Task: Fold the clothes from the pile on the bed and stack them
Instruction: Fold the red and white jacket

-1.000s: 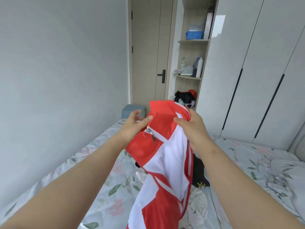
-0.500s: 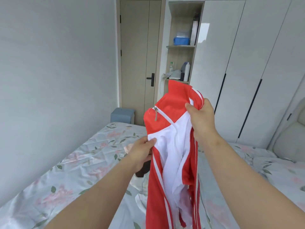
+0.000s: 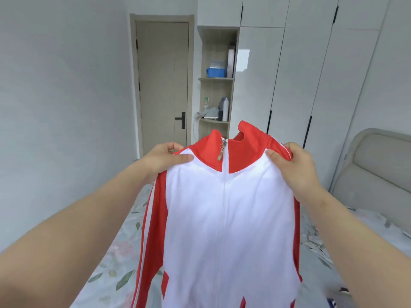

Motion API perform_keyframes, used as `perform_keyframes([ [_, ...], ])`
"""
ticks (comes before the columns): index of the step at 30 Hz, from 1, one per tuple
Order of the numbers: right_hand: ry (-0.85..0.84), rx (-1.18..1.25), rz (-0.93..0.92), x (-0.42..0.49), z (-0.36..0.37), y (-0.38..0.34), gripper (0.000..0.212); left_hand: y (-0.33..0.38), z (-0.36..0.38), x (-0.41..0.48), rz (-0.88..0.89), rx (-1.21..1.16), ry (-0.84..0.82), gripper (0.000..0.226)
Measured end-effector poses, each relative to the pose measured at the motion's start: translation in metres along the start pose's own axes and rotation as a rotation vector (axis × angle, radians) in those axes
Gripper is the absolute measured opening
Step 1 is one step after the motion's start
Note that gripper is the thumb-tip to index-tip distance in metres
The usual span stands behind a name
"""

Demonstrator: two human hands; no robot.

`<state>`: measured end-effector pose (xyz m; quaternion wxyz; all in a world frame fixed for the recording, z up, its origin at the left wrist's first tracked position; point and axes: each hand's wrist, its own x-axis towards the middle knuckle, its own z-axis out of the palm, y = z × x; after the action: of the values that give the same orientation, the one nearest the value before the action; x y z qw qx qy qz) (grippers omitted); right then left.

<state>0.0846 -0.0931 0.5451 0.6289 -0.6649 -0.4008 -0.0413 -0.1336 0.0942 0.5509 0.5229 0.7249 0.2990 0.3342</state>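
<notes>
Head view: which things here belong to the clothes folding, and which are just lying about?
In the job:
red and white jacket, held up zipped, front toward the camera
left hand and right hand, each gripping a shoulder
bed beneath

Just lying about:
blue box and white bottle on the shelves
door
headboard

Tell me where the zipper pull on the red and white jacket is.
In the head view the zipper pull hangs near the centre, at the red collar of the jacket, between the left hand and the right hand that grip its shoulders.
</notes>
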Motion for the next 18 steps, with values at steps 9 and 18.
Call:
perform_keyframes([
  [9,-0.147,-0.359,-0.127,-0.058,-0.069,-0.004,0.028,0.031,0.028,-0.079,-0.085,0.952,0.064,0.038],
  [18,-0.232,-0.573,-0.161,-0.144,-0.143,0.010,0.012,-0.006,0.063,-0.201,-0.295,0.530,0.094,0.021],
])
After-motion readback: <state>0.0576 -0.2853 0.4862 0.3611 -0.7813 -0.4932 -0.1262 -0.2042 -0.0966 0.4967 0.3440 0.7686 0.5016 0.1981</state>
